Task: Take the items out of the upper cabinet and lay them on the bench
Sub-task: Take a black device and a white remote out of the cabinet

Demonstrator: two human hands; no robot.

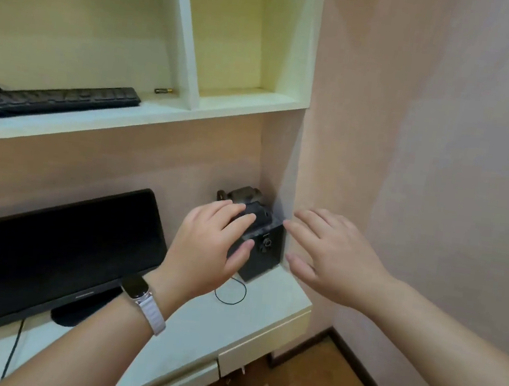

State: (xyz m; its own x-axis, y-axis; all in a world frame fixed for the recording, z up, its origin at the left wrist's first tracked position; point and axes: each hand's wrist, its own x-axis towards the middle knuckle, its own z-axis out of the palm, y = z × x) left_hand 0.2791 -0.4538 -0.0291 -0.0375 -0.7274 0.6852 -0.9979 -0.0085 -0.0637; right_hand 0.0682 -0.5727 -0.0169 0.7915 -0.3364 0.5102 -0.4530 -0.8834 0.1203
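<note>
— Left hand [212, 245] wrapped over the black box [264, 251], fingers [237, 222] curled across its top, thumb against the front; gripping it, probably to steady it while setting it upright in the corner of the table [199, 329]

— And the right hand [331, 258]?

— Spread wide, holding nothing, fingertips just beside the box's right edge; looks ready to square it against the wall

— Anything left up in the cabinet [181, 41]?

— Yes: keyboard [57, 100] lying flat on the left shelf, small battery [163, 90] near the divider; right compartment bare

— Room below?

— Tight. Monitor [59, 250] fills the left, thin black cable [231, 291] looped in front of the box
</note>
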